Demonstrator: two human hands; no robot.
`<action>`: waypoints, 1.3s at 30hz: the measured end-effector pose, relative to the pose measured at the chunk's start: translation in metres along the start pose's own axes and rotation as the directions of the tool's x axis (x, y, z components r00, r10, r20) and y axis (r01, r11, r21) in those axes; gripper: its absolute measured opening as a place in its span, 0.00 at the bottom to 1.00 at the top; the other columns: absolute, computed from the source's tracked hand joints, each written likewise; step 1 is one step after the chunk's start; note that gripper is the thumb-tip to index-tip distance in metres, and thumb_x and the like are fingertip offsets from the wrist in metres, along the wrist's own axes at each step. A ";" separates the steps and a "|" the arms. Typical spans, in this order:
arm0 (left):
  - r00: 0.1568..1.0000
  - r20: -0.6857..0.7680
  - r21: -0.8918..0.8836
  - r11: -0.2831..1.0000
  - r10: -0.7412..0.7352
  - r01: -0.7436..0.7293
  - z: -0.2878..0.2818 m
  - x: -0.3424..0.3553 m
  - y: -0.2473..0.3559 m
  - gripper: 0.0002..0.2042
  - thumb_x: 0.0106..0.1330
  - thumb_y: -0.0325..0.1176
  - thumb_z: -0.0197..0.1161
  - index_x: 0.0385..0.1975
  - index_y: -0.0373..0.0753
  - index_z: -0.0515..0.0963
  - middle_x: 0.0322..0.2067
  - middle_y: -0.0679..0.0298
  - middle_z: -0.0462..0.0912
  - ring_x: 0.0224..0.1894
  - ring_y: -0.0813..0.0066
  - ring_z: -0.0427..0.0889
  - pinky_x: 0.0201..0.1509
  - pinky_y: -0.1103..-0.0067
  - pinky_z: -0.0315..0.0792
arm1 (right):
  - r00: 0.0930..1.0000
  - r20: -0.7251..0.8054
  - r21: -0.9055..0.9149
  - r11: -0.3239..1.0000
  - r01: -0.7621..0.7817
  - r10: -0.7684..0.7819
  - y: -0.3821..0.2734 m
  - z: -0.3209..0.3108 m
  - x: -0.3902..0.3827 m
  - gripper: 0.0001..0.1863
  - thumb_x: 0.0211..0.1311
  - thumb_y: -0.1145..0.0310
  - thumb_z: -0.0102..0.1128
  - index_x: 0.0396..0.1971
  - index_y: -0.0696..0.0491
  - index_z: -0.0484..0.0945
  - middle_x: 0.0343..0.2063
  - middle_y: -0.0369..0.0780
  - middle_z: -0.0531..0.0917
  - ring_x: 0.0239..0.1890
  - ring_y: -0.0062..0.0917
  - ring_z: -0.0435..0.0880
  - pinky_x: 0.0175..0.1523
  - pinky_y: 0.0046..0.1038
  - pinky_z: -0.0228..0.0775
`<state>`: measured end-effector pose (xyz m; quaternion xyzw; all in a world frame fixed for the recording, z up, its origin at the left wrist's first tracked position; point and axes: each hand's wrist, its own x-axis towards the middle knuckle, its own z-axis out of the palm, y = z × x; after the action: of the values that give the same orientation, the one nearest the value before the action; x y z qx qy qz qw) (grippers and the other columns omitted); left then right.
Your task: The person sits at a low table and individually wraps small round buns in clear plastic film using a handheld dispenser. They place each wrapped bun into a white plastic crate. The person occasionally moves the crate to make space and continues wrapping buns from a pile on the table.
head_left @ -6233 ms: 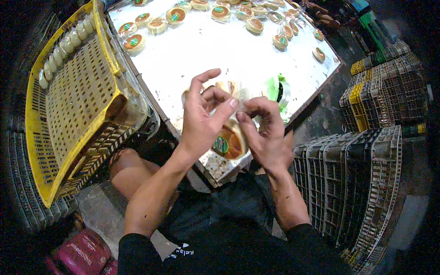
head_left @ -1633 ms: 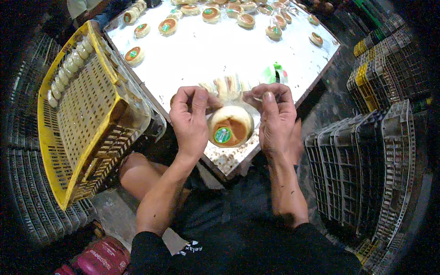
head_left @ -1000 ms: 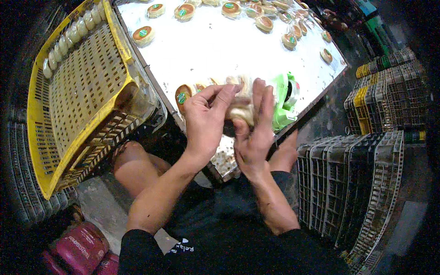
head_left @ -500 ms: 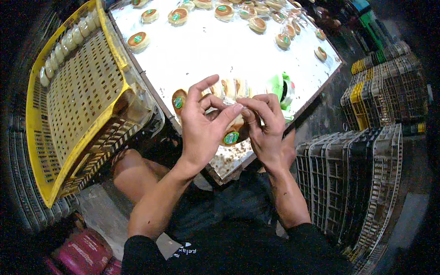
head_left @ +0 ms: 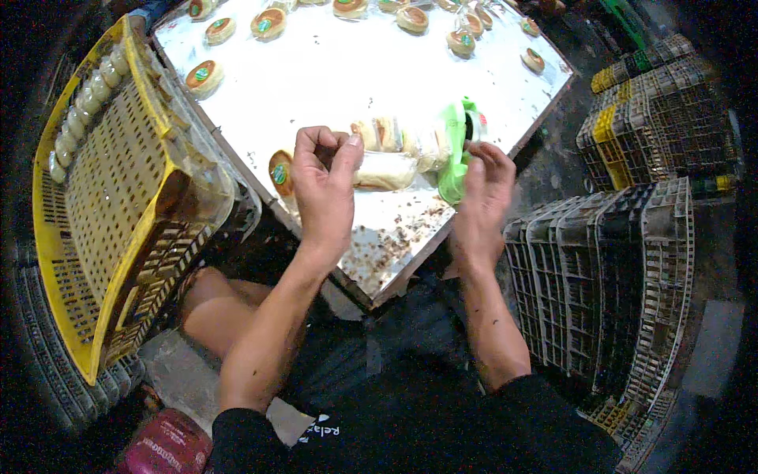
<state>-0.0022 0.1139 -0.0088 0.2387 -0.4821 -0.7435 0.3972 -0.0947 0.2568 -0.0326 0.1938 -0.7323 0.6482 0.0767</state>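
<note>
Raised over the near part of the white table (head_left: 332, 87), my left hand (head_left: 324, 197) is closed, thumb and curled fingers pinched together; what they hold is hidden. Just right of it a pale bun in clear wrap (head_left: 387, 172) lies on its side, its left end partly behind the hand. My right hand (head_left: 480, 207) is smeared by motion beside the bright green tape dispenser (head_left: 453, 162), its fingers partly curled. Behind the pale bun stands a short row of wrapped buns (head_left: 383, 134) on edge. A browned bun with a green sticker (head_left: 280, 172) rests left of my left hand.
Several stickered buns (head_left: 268, 24) are spread over the table's far side. At the left, a yellow crate (head_left: 118, 182) holds a row of wrapped buns (head_left: 88, 99). Stacked crates (head_left: 592, 276) stand at the right, close to my right arm. Brown crumbs (head_left: 387, 249) litter the table's near corner.
My hands were together over a stickered bun; now they are apart, the right one moved right to the dispenser. The pale bun shows between them. The whole view has shifted slightly.
</note>
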 end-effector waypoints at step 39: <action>0.984 0.178 0.047 0.999 -0.009 0.001 -0.033 0.008 0.012 0.30 0.63 0.22 0.58 0.64 0.33 0.53 0.57 0.49 0.67 0.55 0.64 0.71 0.59 0.73 0.67 | 0.790 0.527 0.241 0.837 -0.492 0.313 -0.012 0.071 -0.020 0.19 0.66 0.65 0.53 0.53 0.55 0.65 0.50 0.42 0.71 0.55 0.28 0.71 0.58 0.28 0.66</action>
<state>0.0215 0.0872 -0.0118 0.1817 -0.5323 -0.7514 0.3451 -0.0618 0.1905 -0.0396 0.1913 -0.6191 0.7076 -0.2819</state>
